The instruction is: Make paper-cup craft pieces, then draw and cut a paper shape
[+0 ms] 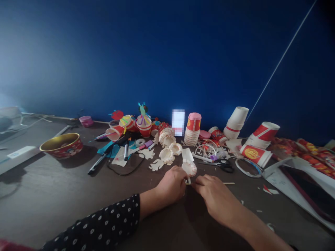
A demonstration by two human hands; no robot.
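Note:
My left hand point(171, 185) is closed in a pinch around a thin pale stick point(229, 183), just below a cut paper-cup piece point(190, 169) with a scalloped rim. My right hand point(215, 193) pinches the same stick from the other side, and its far end sticks out past that hand. Between my fingertips a narrow white paper strip point(189, 180) crosses the stick; my fingers partly hide where they meet. Beyond my hands lie more scalloped white paper pieces point(167, 156) in a cluster.
Black scissors point(226, 166) and a glue stick point(214, 158) lie beyond my right hand. A stack of paper cups point(193, 129) stands behind. To the left are a gold-lined bowl point(61, 145) and a black pen point(98, 164). A phone point(309, 190) rests at right.

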